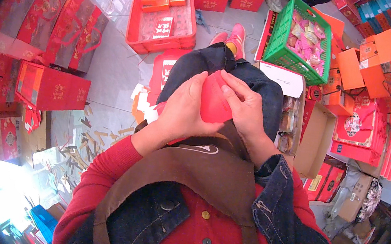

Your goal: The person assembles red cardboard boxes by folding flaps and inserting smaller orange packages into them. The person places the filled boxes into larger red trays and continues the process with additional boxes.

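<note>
A tiled floor [112, 70] is stretching out around the person, with goods crowding both sides. Along the left, red boxes [53, 87] are standing, some of them stacked, and below these thin scraps [80, 149] are lying strewn over the tiles. Ahead and to the left, a red crate [166, 43] is holding a few smaller boxes. Ahead and to the right, a green crate [293, 63] is sitting at a tilt to the view, pink packets [307, 43] filling much of it. Just below that crate, a white box [281, 79] is lying beside the person's leg, and a brown carton [315, 139] is showing its open inside. Farther right, orange boxes [382, 54] are piling up at several angles.

In the middle, above the lap, the two hands are holding a red card [215, 100] between them. The left hand [183, 103] is grasping its left side, fingers near the top and thumb along the lower edge. The right hand [246, 108] is pinching its right side, fingers reaching over the upper edge. A brown apron [184, 172] is hanging below the wrists, and a pink shoe [237, 37] is pointing forward beyond the knees.
</note>
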Demonstrator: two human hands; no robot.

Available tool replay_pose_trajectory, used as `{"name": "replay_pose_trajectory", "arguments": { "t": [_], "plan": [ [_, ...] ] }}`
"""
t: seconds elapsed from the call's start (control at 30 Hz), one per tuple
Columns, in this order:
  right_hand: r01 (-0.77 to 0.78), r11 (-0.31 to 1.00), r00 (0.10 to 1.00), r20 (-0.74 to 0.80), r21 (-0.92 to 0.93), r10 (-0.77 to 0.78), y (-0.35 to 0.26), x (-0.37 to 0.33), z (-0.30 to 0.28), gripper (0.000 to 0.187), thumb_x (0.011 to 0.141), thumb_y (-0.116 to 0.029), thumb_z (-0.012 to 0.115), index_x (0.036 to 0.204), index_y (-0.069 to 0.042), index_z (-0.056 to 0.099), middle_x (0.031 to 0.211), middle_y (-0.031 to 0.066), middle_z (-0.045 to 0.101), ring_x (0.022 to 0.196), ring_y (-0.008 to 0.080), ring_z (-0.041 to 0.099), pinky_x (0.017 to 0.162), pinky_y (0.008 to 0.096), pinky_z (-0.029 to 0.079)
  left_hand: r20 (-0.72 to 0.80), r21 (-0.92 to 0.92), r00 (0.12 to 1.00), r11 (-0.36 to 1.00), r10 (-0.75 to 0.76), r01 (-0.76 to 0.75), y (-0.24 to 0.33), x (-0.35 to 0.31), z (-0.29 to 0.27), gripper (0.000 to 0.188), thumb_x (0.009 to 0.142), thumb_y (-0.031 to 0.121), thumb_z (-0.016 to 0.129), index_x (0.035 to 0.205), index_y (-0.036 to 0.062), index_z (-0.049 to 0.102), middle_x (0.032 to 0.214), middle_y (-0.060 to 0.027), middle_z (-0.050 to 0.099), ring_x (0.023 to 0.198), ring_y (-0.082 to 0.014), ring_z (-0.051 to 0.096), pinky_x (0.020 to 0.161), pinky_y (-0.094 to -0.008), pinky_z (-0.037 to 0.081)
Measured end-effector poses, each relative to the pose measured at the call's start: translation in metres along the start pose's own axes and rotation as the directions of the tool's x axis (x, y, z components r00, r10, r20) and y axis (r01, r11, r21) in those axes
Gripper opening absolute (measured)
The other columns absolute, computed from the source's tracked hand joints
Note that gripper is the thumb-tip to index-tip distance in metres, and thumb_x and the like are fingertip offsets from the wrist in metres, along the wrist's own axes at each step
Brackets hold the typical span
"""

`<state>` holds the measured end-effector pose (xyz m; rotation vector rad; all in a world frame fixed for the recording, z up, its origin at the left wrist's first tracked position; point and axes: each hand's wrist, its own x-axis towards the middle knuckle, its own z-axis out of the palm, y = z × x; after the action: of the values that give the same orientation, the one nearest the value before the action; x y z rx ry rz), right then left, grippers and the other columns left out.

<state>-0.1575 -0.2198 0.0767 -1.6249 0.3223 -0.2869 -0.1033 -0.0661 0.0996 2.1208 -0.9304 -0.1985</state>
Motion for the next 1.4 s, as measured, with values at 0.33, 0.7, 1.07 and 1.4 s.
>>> {"name": "replay_pose_trajectory", "arguments": {
  "t": [0.33, 0.7, 1.07, 1.4],
  "plan": [
    [-0.001, 1.000, 1.000, 0.017, -0.029, 0.002, 0.004, -0.003, -0.002, 0.030, 0.088, -0.001, 0.054, 0.118, 0.001, 0.058, 0.124, 0.0112, 0.055, 0.113, 0.0162, 0.051, 0.097, 0.0281, 0.040, -0.093, 0.017, 0.992, 0.996, 0.089, -0.088, -0.007, 0.000, 0.007, 0.096, 0.053, 0.028, 0.082, 0.128, -0.0070, 0.034, 0.120, -0.0235, 0.049, 0.113, -0.0362, 0.050, 0.097, -0.0389, 0.040],
    [0.038, 0.997, 0.996, 0.085, -0.062, -0.033, 0.007, -0.010, 0.005, 0.038, 0.093, -0.015, 0.046, 0.127, 0.002, 0.048, 0.137, 0.0212, 0.041, 0.129, 0.0261, 0.039, 0.104, 0.0313, 0.031, -0.109, 0.005, 0.983, 0.989, 0.149, -0.149, -0.018, -0.003, 0.018, 0.093, 0.054, 0.027, 0.080, 0.128, -0.0064, 0.035, 0.122, -0.0243, 0.047, 0.114, -0.0373, 0.048, 0.098, -0.0396, 0.039],
    [-0.205, 0.868, 0.979, 0.109, 0.452, 0.174, 0.010, -0.014, -0.001, 0.038, 0.094, -0.010, 0.045, 0.129, 0.003, 0.046, 0.139, 0.0176, 0.040, 0.130, 0.0222, 0.036, 0.106, 0.0296, 0.027, -0.124, 0.017, 0.982, 0.990, 0.144, -0.143, -0.013, -0.005, 0.017, 0.096, 0.053, 0.026, 0.082, 0.131, -0.0045, 0.033, 0.127, -0.0240, 0.044, 0.118, -0.0379, 0.045, 0.101, -0.0410, 0.037],
    [-0.070, 0.988, 0.988, 0.144, 0.140, 0.050, 0.013, -0.018, -0.002, 0.041, 0.092, -0.008, 0.047, 0.131, 0.003, 0.043, 0.142, 0.0169, 0.036, 0.132, 0.0214, 0.033, 0.107, 0.0297, 0.025, -0.090, 0.081, 0.984, 0.986, 0.154, -0.147, -0.016, -0.006, 0.021, 0.101, 0.055, 0.029, 0.081, 0.134, -0.0054, 0.029, 0.129, -0.0251, 0.042, 0.119, -0.0387, 0.043, 0.101, -0.0416, 0.036]
  ]
}}
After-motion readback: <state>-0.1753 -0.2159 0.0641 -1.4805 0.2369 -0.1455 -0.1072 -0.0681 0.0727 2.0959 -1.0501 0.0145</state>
